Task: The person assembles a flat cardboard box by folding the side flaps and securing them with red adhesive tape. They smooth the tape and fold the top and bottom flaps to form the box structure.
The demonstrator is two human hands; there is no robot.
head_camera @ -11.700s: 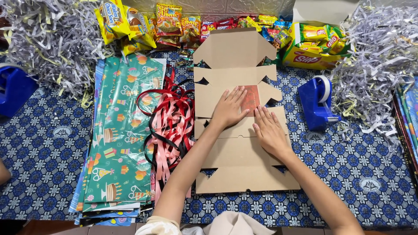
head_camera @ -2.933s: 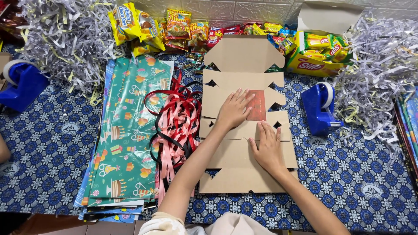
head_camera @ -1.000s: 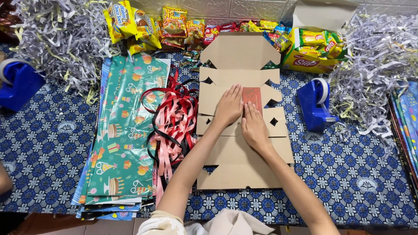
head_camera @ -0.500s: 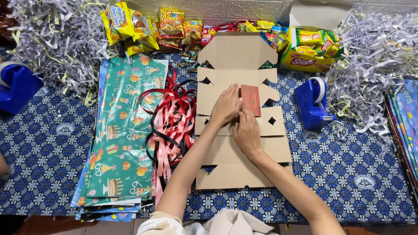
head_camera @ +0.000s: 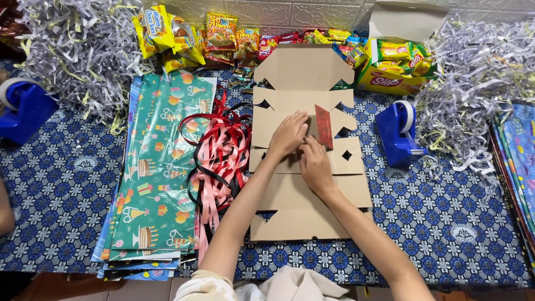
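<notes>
A flat, unfolded brown cardboard box blank (head_camera: pixel 312 195) lies on the table in front of me. My left hand (head_camera: pixel 288 134) rests palm down on its upper middle panel. My right hand (head_camera: pixel 315 166) presses on the fold just below, its fingertips touching the left hand's. A small red card (head_camera: pixel 324 126) stands up on edge at the tips of both hands, half lifted off the panel. Neither hand visibly grips it.
A stack of green gift wrap sheets (head_camera: pixel 156 167) and tangled red, pink and black ribbons (head_camera: pixel 220 159) lie left of the blank. Blue tape dispensers (head_camera: pixel 397 132) (head_camera: pixel 25 108) stand on both sides. Snack packets (head_camera: pixel 223 33), an open snack box (head_camera: pixel 398 61) and shredded paper (head_camera: pixel 479 78) line the back.
My right hand slid from the blank's right side to the middle, beside the left hand. The red card went from lying flat to standing on edge.
</notes>
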